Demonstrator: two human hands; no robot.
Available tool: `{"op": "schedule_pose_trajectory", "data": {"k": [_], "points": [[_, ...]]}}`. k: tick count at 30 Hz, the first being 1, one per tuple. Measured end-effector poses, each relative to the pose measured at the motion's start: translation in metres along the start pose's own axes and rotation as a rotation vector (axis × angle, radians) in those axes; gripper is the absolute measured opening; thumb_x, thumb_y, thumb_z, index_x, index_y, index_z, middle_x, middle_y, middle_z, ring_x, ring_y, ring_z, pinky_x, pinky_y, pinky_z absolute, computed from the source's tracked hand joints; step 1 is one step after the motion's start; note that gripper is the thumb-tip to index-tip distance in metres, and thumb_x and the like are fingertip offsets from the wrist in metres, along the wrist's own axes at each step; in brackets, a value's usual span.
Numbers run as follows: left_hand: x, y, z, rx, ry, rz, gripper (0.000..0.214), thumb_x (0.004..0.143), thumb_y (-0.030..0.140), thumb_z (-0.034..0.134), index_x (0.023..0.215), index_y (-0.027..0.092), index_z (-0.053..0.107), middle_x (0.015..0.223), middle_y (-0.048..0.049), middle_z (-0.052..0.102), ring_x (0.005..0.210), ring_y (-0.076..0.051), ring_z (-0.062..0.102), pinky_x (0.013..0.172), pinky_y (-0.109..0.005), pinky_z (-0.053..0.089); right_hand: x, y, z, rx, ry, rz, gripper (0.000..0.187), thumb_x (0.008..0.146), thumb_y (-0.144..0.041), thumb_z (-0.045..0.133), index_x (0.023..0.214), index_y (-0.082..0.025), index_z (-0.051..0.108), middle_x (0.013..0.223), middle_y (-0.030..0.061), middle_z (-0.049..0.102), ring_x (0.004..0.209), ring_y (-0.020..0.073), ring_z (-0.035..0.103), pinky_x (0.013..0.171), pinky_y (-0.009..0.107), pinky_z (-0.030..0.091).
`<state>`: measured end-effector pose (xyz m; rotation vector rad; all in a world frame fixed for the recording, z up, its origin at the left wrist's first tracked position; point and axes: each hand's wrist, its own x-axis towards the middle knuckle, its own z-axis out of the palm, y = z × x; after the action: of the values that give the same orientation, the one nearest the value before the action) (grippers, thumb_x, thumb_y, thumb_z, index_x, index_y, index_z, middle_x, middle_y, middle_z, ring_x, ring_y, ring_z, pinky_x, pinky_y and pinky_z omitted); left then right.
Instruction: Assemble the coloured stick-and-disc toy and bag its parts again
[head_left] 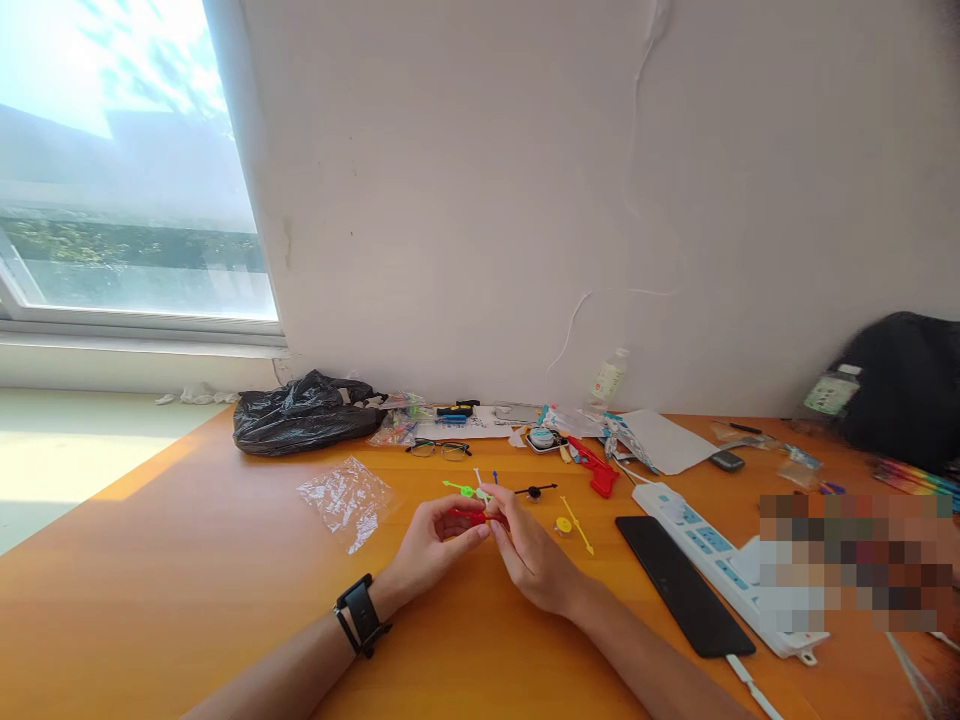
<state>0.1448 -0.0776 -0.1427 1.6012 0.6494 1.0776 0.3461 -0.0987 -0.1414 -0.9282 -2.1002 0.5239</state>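
Observation:
In the middle of the desk, my left hand (pixel 431 540) and my right hand (pixel 529 555) meet, fingertips closed around a small red plastic piece (pixel 471 516). Fingers cover much of it, so its full shape is hidden. Just beyond lie small plastic arrow spinners: a green arrow (pixel 457 489), a black arrow spinner (pixel 534 492) and, partly hidden, white and blue ones. To the right of my right hand is a yellow arrow (pixel 577 525) beside a round yellow base (pixel 563 525).
A crumpled clear bag (pixel 346 503) lies left; a black plastic bag (pixel 307 415) sits behind it. Glasses (pixel 439 450) and a red toy gun (pixel 596 468) lie farther back. On the right are a black phone (pixel 682 585), a white power strip (pixel 720 560) and a bottle (pixel 608 378).

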Motion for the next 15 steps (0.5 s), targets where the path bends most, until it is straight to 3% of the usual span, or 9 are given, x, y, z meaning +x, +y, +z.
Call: {"op": "schedule_pose_trajectory", "data": {"k": [7, 15], "points": [[0.000, -0.005, -0.001, 0.027, 0.041, 0.018, 0.040, 0.088, 0.045, 0.077, 0.116, 0.015, 0.078, 0.116, -0.0156, 0.078, 0.107, -0.031, 0.074, 0.099, -0.043, 0.058, 0.002, -0.008, -0.002, 0.073, -0.063, -0.005, 0.040, 0.109, -0.020, 0.035, 0.148, -0.028, 0.034, 0.116, 0.0083, 0.064, 0.110, 0.0210, 0.063, 0.105, 0.042, 0.050], [-0.002, -0.004, 0.002, 0.134, 0.001, 0.094, 0.038, 0.092, 0.045, 0.071, 0.116, 0.016, 0.078, 0.110, -0.0140, 0.079, 0.104, -0.028, 0.074, 0.098, -0.042, 0.059, 0.000, 0.002, 0.003, -0.019, 0.033, -0.019, 0.032, 0.110, -0.024, 0.035, 0.141, -0.027, 0.041, 0.111, 0.0080, 0.062, 0.102, 0.0213, 0.063, 0.096, 0.040, 0.054]]}}
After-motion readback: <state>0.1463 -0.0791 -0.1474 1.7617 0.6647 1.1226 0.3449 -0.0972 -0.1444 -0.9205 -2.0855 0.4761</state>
